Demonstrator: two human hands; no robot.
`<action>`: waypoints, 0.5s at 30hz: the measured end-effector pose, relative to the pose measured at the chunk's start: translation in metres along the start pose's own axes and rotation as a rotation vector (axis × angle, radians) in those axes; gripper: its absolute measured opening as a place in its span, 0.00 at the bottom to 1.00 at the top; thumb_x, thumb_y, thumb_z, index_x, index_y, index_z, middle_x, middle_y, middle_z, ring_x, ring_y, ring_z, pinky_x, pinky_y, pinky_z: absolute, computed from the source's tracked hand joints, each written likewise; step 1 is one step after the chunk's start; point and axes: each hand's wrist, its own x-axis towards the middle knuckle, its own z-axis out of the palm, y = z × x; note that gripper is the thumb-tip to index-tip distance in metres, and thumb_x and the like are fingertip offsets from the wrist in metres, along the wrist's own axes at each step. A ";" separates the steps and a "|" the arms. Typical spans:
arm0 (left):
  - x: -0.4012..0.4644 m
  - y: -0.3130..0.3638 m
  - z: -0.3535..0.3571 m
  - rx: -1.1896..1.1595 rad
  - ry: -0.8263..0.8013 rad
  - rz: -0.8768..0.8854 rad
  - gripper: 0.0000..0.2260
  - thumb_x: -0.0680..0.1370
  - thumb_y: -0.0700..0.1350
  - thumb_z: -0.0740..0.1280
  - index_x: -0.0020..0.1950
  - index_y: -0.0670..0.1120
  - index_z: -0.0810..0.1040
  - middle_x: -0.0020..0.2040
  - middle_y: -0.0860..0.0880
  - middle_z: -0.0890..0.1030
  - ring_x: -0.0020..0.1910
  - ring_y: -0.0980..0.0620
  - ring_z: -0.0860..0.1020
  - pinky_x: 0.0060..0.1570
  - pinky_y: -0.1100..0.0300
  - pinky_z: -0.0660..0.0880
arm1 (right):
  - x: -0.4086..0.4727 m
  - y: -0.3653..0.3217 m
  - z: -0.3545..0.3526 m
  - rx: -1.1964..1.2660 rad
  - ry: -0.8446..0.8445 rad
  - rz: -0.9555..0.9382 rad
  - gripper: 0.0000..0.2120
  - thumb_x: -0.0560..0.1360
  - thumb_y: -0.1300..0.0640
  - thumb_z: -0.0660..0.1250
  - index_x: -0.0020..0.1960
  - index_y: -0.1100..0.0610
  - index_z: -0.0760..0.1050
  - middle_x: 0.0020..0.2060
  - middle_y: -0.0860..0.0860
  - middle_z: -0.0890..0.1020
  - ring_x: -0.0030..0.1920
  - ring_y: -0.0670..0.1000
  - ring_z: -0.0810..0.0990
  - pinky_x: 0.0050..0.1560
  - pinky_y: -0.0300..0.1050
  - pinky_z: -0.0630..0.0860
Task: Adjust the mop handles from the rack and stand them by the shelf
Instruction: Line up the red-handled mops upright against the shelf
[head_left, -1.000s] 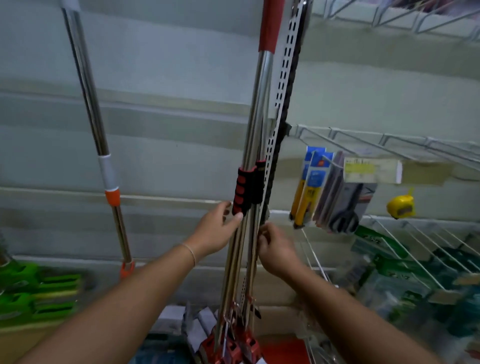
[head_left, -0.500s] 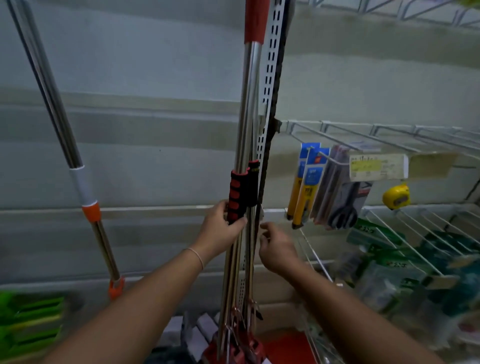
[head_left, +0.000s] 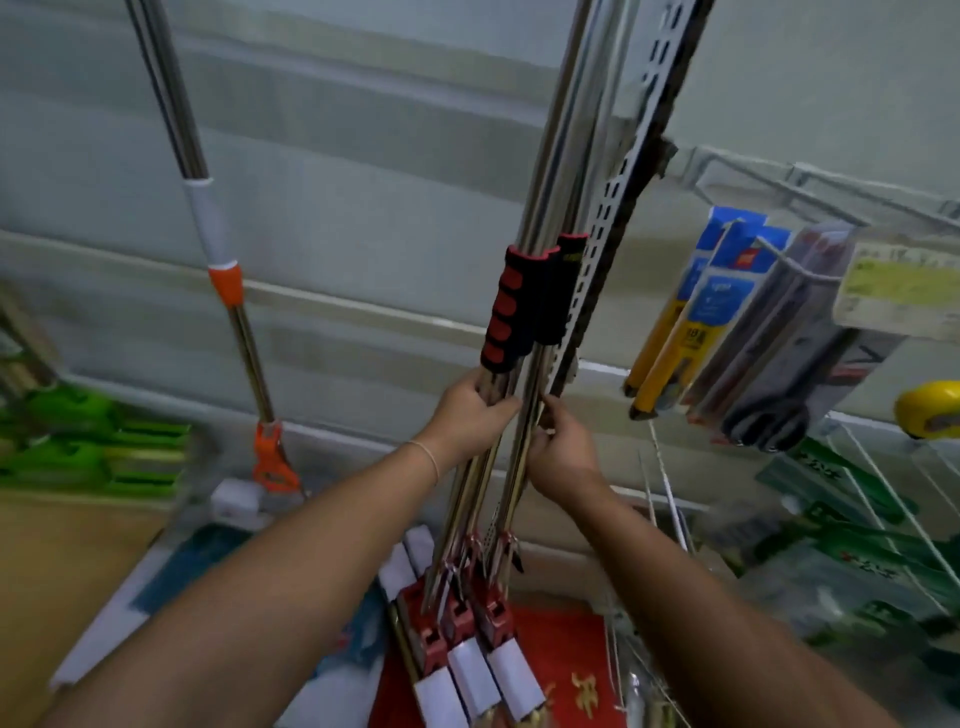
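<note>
My left hand grips the bundled steel mop handles just below their red-and-black foam grips, my right hand pinches one pole beside it, all upright against the shelf's slotted upright, mop heads below.

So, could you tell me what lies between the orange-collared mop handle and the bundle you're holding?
Only bare grey wall, in the head view.

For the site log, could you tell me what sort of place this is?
Most likely a hardware or household-goods shop: packaged utility knives and scissors hang on a wire shelf, and several mop handles stand bundled by the slotted upright.
</note>
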 end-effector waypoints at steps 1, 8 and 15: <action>-0.001 -0.004 0.003 -0.016 0.022 -0.016 0.09 0.76 0.43 0.69 0.55 0.45 0.77 0.49 0.45 0.82 0.48 0.49 0.79 0.48 0.59 0.73 | 0.000 0.009 0.007 0.023 -0.020 0.032 0.25 0.80 0.62 0.57 0.76 0.52 0.63 0.66 0.55 0.77 0.62 0.56 0.78 0.62 0.52 0.77; -0.013 -0.069 0.012 -0.017 -0.017 -0.154 0.06 0.73 0.45 0.71 0.47 0.47 0.76 0.41 0.48 0.79 0.42 0.51 0.78 0.47 0.56 0.75 | 0.007 0.074 0.057 0.122 -0.130 0.124 0.23 0.80 0.62 0.60 0.75 0.52 0.66 0.55 0.50 0.79 0.50 0.51 0.78 0.49 0.41 0.72; -0.018 -0.136 0.028 -0.063 -0.075 -0.312 0.08 0.76 0.45 0.70 0.50 0.58 0.76 0.46 0.56 0.81 0.52 0.53 0.79 0.58 0.58 0.74 | 0.013 0.140 0.101 0.055 -0.368 0.176 0.21 0.79 0.57 0.63 0.70 0.48 0.70 0.55 0.51 0.82 0.52 0.55 0.82 0.50 0.49 0.79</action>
